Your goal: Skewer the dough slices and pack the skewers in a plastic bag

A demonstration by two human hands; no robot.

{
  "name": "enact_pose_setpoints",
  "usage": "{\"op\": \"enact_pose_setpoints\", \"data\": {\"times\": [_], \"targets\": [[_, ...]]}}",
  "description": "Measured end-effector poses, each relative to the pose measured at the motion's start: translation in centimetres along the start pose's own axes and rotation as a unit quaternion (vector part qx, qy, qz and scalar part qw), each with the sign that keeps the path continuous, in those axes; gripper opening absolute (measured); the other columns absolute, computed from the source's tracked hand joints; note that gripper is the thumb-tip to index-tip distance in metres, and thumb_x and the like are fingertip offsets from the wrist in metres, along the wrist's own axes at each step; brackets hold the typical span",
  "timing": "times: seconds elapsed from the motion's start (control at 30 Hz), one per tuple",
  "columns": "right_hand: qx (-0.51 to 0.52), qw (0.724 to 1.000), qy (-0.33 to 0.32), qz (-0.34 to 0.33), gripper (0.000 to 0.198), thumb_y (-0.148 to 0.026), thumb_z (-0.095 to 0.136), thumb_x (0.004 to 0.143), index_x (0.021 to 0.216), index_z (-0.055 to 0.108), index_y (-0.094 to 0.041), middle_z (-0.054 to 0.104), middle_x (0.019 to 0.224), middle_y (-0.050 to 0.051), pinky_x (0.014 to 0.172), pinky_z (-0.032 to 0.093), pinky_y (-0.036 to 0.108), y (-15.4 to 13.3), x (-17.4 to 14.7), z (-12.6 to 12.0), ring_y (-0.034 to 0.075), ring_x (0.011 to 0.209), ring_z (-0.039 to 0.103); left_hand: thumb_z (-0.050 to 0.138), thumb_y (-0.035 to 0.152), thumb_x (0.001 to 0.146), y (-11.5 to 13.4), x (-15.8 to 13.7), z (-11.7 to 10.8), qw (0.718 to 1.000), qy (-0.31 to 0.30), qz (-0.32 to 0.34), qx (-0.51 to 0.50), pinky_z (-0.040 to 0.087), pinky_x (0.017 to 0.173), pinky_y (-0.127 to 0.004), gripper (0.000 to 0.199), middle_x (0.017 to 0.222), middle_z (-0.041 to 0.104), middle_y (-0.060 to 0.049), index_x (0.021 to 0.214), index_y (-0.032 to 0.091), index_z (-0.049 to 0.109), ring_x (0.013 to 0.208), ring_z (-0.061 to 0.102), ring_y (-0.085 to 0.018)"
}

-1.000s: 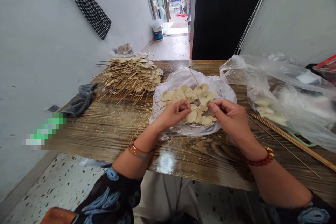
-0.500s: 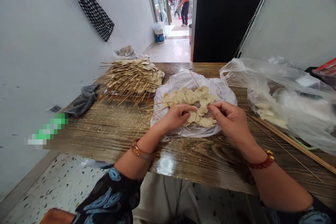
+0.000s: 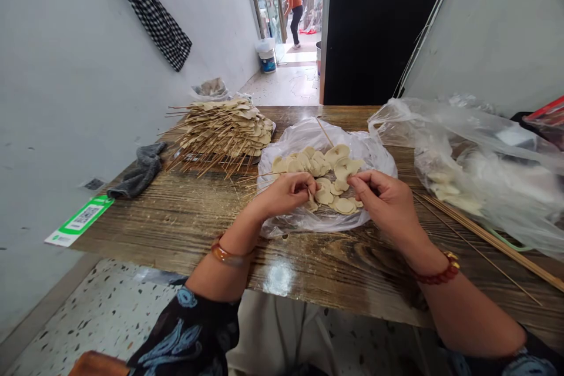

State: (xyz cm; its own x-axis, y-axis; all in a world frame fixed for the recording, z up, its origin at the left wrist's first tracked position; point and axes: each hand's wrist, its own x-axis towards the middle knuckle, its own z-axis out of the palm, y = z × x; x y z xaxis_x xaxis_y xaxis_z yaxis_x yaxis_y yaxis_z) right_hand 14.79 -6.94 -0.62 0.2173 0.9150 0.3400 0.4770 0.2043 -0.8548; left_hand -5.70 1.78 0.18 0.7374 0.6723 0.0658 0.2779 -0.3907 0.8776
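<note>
A crumpled clear plastic bag (image 3: 282,224) lies on the table with thin, pale round slices (image 3: 344,205) loose on it; their kind I cannot tell. My right hand (image 3: 385,197) pinches the near end of a skewer of slices (image 3: 338,154), whose bare stick slants up and away. The fingertips hide exactly where the stick is gripped. Over the left side of the bag, my left hand (image 3: 288,192) is closed, thumb and finger pinching one pale slice (image 3: 312,203). Several thin sticks (image 3: 251,177) poke out beyond the left hand.
At the back left, a large pile of loaded skewers (image 3: 224,135) rests on a tray. A grey cloth (image 3: 140,171) and a green-edged card (image 3: 81,220) lie left. Right are bare bamboo skewers (image 3: 493,235) and another plastic bag (image 3: 476,153). A person (image 3: 293,9) stands beyond the doorway.
My left hand has shifted slightly left and down and now pinches a slice from the bag. My right hand has hardly moved. The person outside has moved left and bent forward.
</note>
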Motion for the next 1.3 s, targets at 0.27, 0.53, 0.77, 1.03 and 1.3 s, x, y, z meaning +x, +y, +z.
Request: {"op": "enact_pose_setpoints", "data": {"times": [0.27, 0.53, 0.77, 1.03, 1.3], "targets": [[0.010, 1.000, -0.005, -0.008, 0.022, -0.034, 0.057, 0.086, 0.078, 0.067, -0.017, 0.059, 0.059, -0.002, 0.052, 0.038, 0.023, 0.0, 0.0, 0.0, 0.012, 0.055, 0.053, 0.044, 0.039, 0.089, 0.2, 0.5, 0.8, 0.998, 0.046, -0.046, 0.019, 0.042, 0.061, -0.024, 0.032, 0.071, 0.063, -0.003, 0.078, 0.015, 0.063, 0.064, 0.056, -0.013], [-0.005, 1.000, -0.005, -0.015, 0.021, -0.033, 0.057, 0.086, 0.078, 0.067, -0.017, 0.057, 0.058, -0.003, 0.051, 0.036, 0.022, 0.1, -0.1, 0.1, 0.011, 0.054, 0.051, 0.067, 0.014, 0.065, -2.3, 1.2, 2.6, 0.984, 0.131, -0.063, 0.099, 0.036, 0.054, -0.022, 0.028, 0.067, 0.055, 0.004, 0.092, 0.016, 0.060, 0.058, 0.047, -0.010], [-0.002, 1.000, -0.003, -0.014, 0.022, -0.035, 0.057, 0.087, 0.078, 0.067, -0.018, 0.058, 0.058, -0.003, 0.051, 0.038, 0.022, 0.3, -0.2, 0.1, 0.011, 0.053, 0.052, 0.065, 0.014, 0.065, -1.6, 1.1, 1.8, 0.979, 0.188, -0.048, -0.068, 0.036, 0.054, -0.020, 0.017, 0.066, 0.055, 0.003, 0.081, 0.014, 0.061, 0.057, 0.046, -0.007], [-0.013, 1.000, -0.010, -0.010, 0.025, -0.037, 0.056, 0.087, 0.081, 0.068, -0.017, 0.060, 0.058, -0.002, 0.051, 0.038, 0.023, 0.2, -0.1, 0.2, 0.012, 0.053, 0.054, 0.073, 0.032, 0.070, -0.2, 0.5, 0.7, 0.945, 0.175, -0.035, -0.273, 0.044, 0.060, -0.020, 0.025, 0.081, 0.067, -0.004, 0.076, 0.015, 0.055, 0.069, 0.061, -0.010], [-0.010, 0.999, -0.044, -0.002, 0.028, -0.041, 0.056, 0.086, 0.081, 0.068, -0.017, 0.059, 0.057, -0.001, 0.050, 0.039, 0.024, 0.1, -0.2, 0.0, 0.013, 0.053, 0.053, 0.076, 0.035, 0.066, 0.1, 0.2, 0.3, 0.922, 0.206, -0.081, -0.317, 0.040, 0.042, -0.018, 0.045, 0.068, 0.065, 0.001, 0.099, 0.016, 0.052, 0.049, 0.059, -0.010]]}}
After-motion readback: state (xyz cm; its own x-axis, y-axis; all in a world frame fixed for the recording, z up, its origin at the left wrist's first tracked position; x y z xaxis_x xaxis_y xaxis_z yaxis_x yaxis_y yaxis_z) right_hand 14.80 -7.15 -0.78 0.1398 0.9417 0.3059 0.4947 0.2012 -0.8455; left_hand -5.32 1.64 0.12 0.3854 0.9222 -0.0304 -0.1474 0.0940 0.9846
